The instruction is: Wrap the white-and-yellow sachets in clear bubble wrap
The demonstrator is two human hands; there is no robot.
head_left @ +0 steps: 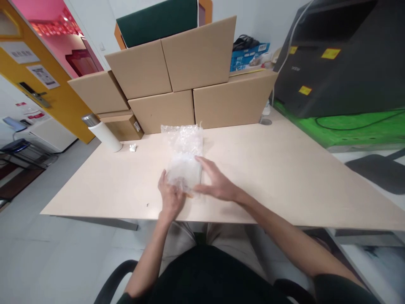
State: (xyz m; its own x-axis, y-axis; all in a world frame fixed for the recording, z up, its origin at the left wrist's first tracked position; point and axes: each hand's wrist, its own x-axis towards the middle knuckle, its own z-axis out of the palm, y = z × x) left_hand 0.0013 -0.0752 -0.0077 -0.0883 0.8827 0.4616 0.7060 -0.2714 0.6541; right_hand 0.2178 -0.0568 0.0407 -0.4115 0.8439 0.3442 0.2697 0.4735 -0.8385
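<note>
A sheet of clear bubble wrap (pixel 187 139) lies on the table, its near part folded over a flat, pale item (pixel 184 166) whose kind I cannot make out through the plastic. My left hand (pixel 171 197) is at the near left corner, fingers curled on the bubble wrap. Along the right edge is my right hand (pixel 220 183), thumb and fingers spread apart, fingertips at the border of the wrap. A small orange-brown bit (pixel 189 195) shows under the near edge between my hands.
Stacked cardboard boxes (pixel 161 112) line the back of the light table (pixel 268 177). A white bottle (pixel 106 134) with a metal cap and a crumpled white scrap (pixel 133 147) stand at left. A large dark Brother machine (pixel 341 63) is at right.
</note>
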